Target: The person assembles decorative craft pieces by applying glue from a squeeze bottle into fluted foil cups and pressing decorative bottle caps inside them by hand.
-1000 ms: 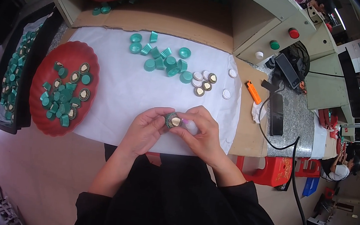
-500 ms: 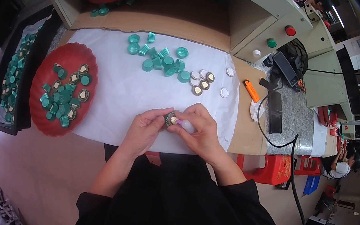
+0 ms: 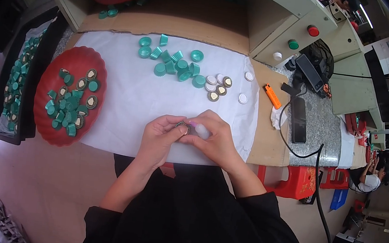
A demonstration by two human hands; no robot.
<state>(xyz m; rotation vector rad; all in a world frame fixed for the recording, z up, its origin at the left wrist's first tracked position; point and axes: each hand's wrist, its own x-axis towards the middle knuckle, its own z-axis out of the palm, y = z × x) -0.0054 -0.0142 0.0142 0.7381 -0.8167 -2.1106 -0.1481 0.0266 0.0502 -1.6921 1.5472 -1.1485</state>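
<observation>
My left hand [image 3: 158, 134] pinches a small round piece with a dark, beaded-looking rim [image 3: 183, 126] between thumb and fingers, near the table's front edge. The thumb covers most of its face. Closed around a small translucent squeeze bottle with a purple tip [image 3: 202, 131], my right hand [image 3: 218, 141] brings that tip against or just over the piece; contact cannot be made out. Beyond the hands lie several green fluted cups [image 3: 182, 65]. To their right are white discs [image 3: 243, 98] and a few dark-rimmed round pieces with cream centres [image 3: 213, 96].
White paper [image 3: 115, 97] covers the worktop. On the left, a red scalloped dish [image 3: 43, 122] and a black tray [image 3: 23, 133] hold more green cups and cream-centred pieces. An orange lighter [image 3: 272, 97], a dark oblong device [image 3: 297, 120] and a black cable [image 3: 322, 210] are to the right.
The piece in my left hand has turned, and my left thumb has slid over it, hiding the cream centre seen before. My right hand and bottle have shifted only slightly.
</observation>
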